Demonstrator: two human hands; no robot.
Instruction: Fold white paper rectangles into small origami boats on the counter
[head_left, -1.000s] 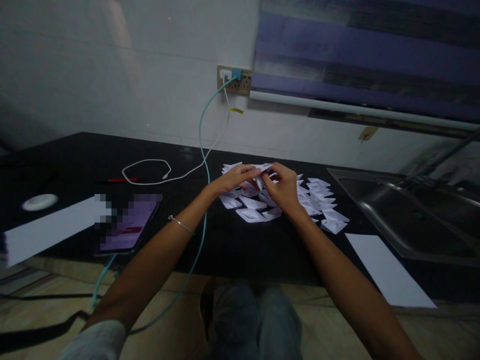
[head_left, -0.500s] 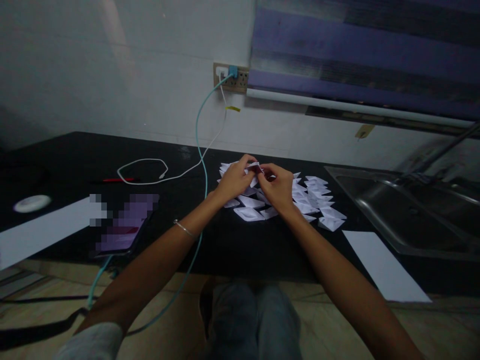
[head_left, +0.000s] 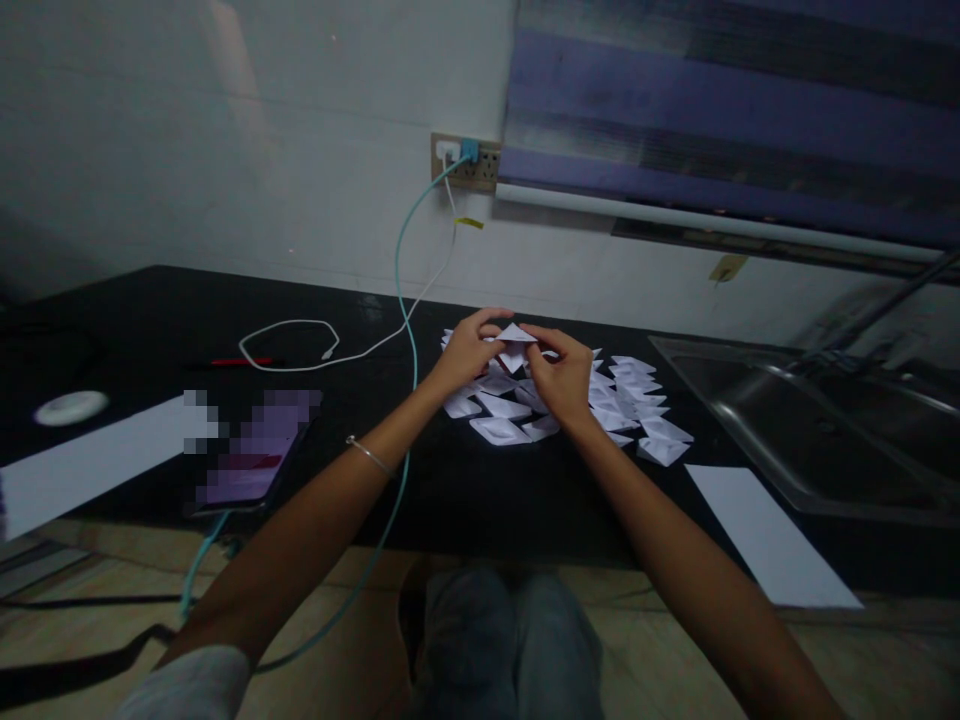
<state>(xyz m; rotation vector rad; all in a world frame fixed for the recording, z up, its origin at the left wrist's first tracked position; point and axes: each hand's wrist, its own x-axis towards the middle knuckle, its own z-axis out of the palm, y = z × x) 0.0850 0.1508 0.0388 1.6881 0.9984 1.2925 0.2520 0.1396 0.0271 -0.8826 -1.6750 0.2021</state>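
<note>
Between my two hands is a small folded white paper piece (head_left: pixel 514 352), with a triangular top and a point hanging below. My left hand (head_left: pixel 471 350) pinches its left corner, and my right hand (head_left: pixel 561 372) grips its right corner. Under and around the hands, several folded paper boats (head_left: pixel 501 431) lie close together on the black counter (head_left: pixel 480 505). More of these folded papers (head_left: pixel 637 400) are lined up to the right of my right hand, and some are hidden behind the hands.
A blank paper strip (head_left: pixel 772 535) lies at the right, beside a metal sink (head_left: pixel 817 425). On the left are a phone (head_left: pixel 259 450), another paper strip (head_left: pixel 97 460), a white round object (head_left: pixel 71 408) and a red pen (head_left: pixel 244 361). A teal cable (head_left: pixel 409 410) crosses the counter.
My hands have drawn slightly apart, and the folded paper between them now faces me as a spread triangle with a lower point. The pieces on the counter have stayed put.
</note>
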